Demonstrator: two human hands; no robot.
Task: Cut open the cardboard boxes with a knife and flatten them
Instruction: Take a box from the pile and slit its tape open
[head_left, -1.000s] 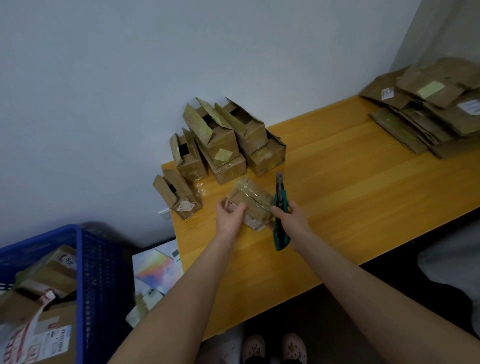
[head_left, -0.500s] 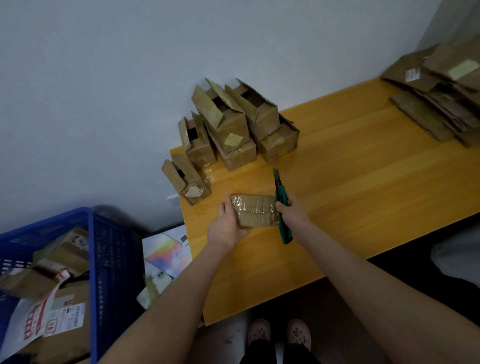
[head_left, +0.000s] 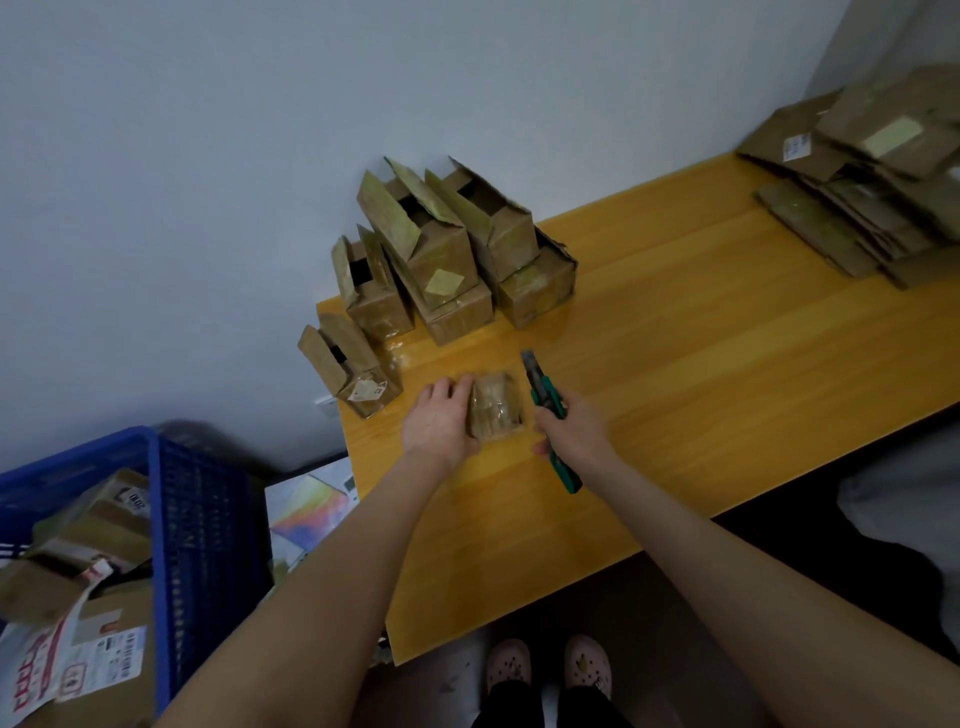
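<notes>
A small taped cardboard box (head_left: 496, 405) sits on the wooden table (head_left: 701, 374) near its left end. My left hand (head_left: 441, 421) holds the box from its left side, fingers curled over its top edge. My right hand (head_left: 574, 428) grips a green utility knife (head_left: 545, 402) just right of the box, its blade end pointing away from me. Knife and box are apart by a small gap.
Several opened cardboard boxes (head_left: 441, 260) stand piled against the wall at the table's back left. A stack of flattened boxes (head_left: 872, 182) lies at the far right. A blue crate (head_left: 171, 519) with more boxes stands on the floor at left.
My left hand has turned the small box from lying wide to a narrower, end-on pose. The right hand with the knife has stayed beside it.
</notes>
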